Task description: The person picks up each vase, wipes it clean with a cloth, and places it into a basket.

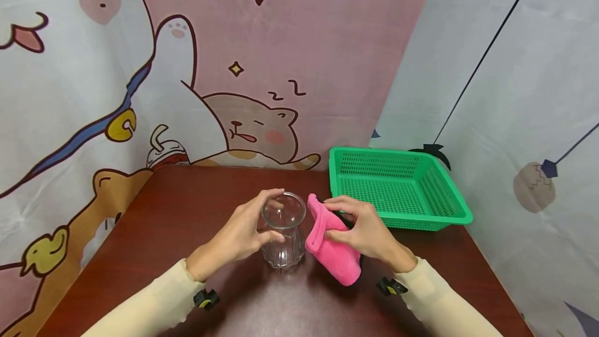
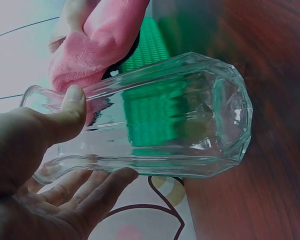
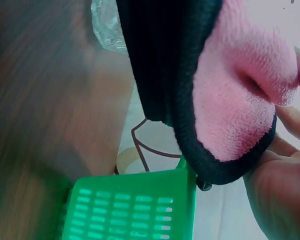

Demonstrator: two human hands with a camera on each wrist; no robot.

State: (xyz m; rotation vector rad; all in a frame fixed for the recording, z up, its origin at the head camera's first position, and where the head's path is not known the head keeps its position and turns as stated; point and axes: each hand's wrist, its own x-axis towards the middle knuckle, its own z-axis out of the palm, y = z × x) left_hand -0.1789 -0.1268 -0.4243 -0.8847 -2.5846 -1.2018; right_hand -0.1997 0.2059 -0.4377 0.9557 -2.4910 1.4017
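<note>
A clear glass vase (image 1: 283, 246) with a flared rim and faceted sides stands upright at the middle of the table. My left hand (image 1: 243, 228) grips it near the neck, thumb on the near side and fingers round the far side. Just right of the vase, my right hand (image 1: 360, 228) pinches a folded pink plush cloth (image 1: 339, 259) between thumb and fingers. In the right wrist view, dark edging (image 3: 182, 100) borders the pink cloth (image 3: 235, 110). The left wrist view shows the vase (image 2: 155, 120) from the side, the thumb pressed on its neck.
A green perforated plastic basket (image 1: 398, 220) sits at the back right of the dark red-brown wooden table (image 1: 201, 196), near the right hand. Behind the table hangs a cartoon-printed cloth backdrop (image 1: 327, 56), with a pale sheet on the right.
</note>
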